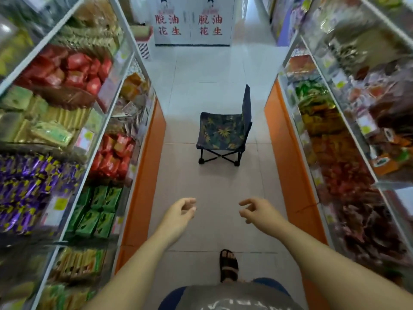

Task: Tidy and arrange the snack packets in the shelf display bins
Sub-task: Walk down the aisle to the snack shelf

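I stand in a shop aisle between two shelf units with clear-fronted display bins. On the left, bins hold purple packets (24, 189), green packets (98, 209), red packets (111, 155) and more red ones (67, 68) higher up. The right shelf (348, 175) carries orange, red and brown packets. My left hand (181, 212) and my right hand (257, 211) hang out in front of me over the aisle floor, fingers loosely curled, holding nothing and touching no packet.
A small folding chair (223, 130) with a leaf print stands in the middle of the aisle ahead. White cabinets (192, 21) with red lettering close the far end. Orange shelf bases (143, 175) line both sides. My sandalled foot (229, 265) is on the tiled floor.
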`<state>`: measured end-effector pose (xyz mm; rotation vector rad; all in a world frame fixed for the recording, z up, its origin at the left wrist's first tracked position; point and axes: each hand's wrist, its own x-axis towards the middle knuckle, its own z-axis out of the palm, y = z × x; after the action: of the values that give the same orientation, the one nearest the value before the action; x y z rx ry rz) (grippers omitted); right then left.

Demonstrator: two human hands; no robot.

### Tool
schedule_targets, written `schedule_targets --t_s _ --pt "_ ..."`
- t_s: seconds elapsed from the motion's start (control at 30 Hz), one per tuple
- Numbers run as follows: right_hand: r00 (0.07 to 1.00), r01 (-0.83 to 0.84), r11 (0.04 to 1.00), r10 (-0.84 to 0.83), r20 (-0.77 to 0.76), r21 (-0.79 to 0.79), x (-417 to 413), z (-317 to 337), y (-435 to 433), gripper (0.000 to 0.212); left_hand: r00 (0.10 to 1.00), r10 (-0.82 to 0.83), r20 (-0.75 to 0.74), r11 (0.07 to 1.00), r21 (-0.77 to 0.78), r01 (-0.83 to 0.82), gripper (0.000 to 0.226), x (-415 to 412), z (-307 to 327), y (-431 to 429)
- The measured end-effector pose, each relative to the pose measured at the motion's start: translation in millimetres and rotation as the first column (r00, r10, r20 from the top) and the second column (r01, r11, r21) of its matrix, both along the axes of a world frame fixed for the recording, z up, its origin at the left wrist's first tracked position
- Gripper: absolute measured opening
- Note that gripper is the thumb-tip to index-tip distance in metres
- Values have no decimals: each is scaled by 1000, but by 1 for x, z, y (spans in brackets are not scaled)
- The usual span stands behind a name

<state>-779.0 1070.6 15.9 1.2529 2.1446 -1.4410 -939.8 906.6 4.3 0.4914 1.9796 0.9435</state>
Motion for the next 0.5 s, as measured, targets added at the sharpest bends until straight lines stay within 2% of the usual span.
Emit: schedule_targets --t_s 0.33,0.5 --pt "987 -7 998 16 -159 59 -162 26 119 27 993 117 27 991 -71 -115 25 -106 -19 66" --pt "987 4 1000 -1 -160 18 -230 16 154 27 998 65 9 996 -55 -65 22 -189 -19 117"
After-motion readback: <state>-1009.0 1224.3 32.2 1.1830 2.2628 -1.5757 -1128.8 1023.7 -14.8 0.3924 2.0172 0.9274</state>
